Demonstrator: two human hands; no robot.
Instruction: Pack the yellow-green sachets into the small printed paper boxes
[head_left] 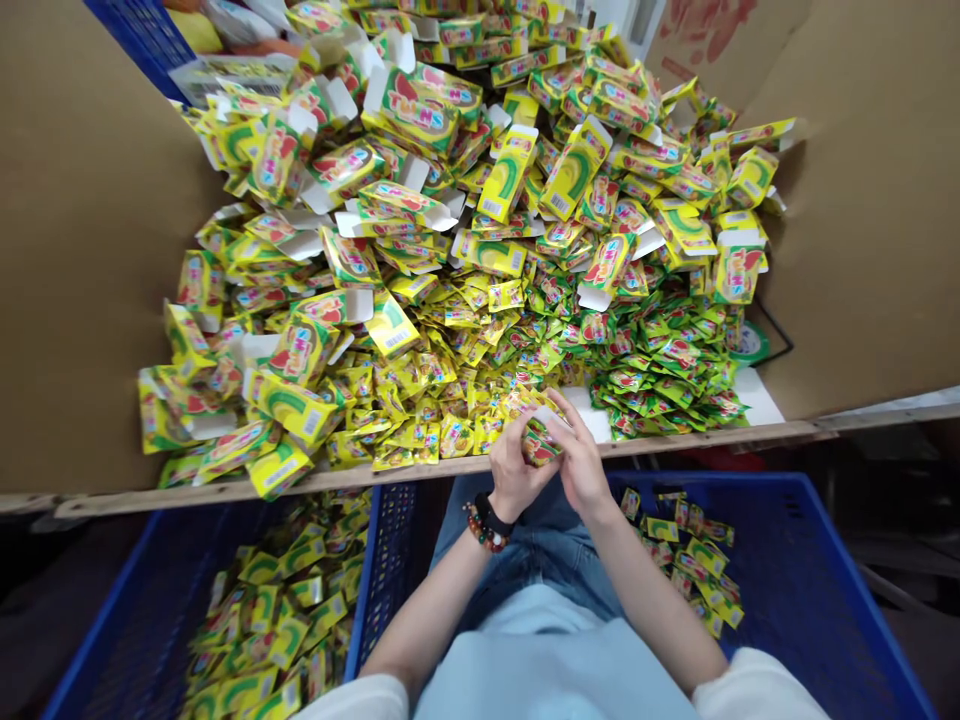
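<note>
Located just above the front edge of the bench (pixel 450 467), near its middle: one small printed carton (pixel 540 450), with a white flap showing at the upper side. Held from one side by the left hand (pixel 511 470) and from the other by the right hand (pixel 585 475), with fingers curved around it and both hands partly closed to the carton's width. Contents of the carton hidden from this view. Worn on the left wrist: a black band and a beaded bracelet (pixel 487 532).

Directly beyond, on the bench: loose yellow sachets (pixel 450 380). To the right of these, a dense pile of green sachets (pixel 667 370). Behind and to the left, a large heap of cartons (pixel 420 105), many with white flaps standing open. Closed in at the sides by a left cardboard panel (pixel 75 250) and a right cardboard panel (pixel 870 220).

Below the bench, either side of the lap: a left blue crate (pixel 112 640), with many cartons inside, and a right blue crate (pixel 810 600), with fewer, grouped toward the lap.
</note>
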